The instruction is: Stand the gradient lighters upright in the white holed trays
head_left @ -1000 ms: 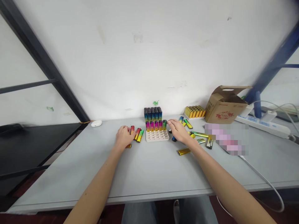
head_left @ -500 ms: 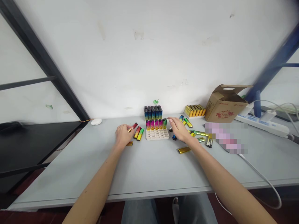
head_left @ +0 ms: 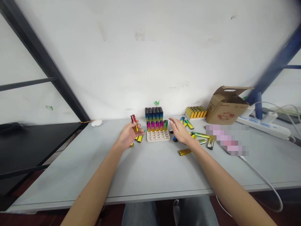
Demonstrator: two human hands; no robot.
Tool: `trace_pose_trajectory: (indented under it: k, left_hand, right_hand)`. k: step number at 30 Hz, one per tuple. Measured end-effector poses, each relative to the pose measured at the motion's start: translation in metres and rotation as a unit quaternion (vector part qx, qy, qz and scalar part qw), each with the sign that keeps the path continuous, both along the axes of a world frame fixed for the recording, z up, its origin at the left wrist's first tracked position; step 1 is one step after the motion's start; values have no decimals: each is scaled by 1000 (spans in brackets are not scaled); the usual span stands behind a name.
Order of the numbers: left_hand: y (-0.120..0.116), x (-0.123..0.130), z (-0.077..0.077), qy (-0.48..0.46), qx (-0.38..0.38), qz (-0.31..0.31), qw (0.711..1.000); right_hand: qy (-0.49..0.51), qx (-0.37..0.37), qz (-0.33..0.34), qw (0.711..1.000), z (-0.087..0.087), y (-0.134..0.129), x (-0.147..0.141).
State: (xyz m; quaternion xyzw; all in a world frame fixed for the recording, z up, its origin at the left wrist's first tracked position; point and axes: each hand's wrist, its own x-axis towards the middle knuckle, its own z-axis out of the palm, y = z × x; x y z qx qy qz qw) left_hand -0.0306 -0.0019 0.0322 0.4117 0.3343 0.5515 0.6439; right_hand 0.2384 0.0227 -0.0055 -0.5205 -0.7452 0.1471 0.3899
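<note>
Between the thumb and fingers of my left hand (head_left: 126, 135) is a shiny red-and-gold lighter (head_left: 134, 120), held nearly upright above the table. Under that hand lie a few more lighters, partly hidden, among them a yellow one (head_left: 139, 139). To the right stands a white tray (head_left: 158, 139) with rows of holes. Its back row carries several pink-and-gold lighters (head_left: 153, 126) and a green one (head_left: 166, 125) at the right end. My right hand (head_left: 180, 130) rests just right of the tray, fingers stretched out and holding nothing, over scattered lighters.
Behind the tray is a block of blue lighters (head_left: 154, 115). Loose lighters, such as a gold one (head_left: 185, 152), lie at right. Further back are a batch of yellow lighters (head_left: 196, 111), an open cardboard box (head_left: 223, 110) and a power strip (head_left: 265, 126). A white case (head_left: 97, 123) sits at left.
My left hand has lifted the red-and-gold lighter, turned palm upward and brought it from a slant to nearly upright, slightly to the right. My right hand has stayed almost still.
</note>
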Motion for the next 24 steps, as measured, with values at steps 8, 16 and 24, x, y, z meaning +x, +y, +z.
trace_pose_trajectory:
  k: [8,16,24]
  left_hand:
    - [-13,19,-10,32,-6,-73,997]
    - [-19,37,-9,-40,-60,-123,990]
    - [-18,38,-8,-95,-85,-100,987]
  right_hand:
    - [-5,-6,15,1000,0,-2,-1]
    - [-57,-24,28,998,2,-3,0]
    - [-206,-2,74,976,-1,-1,3]
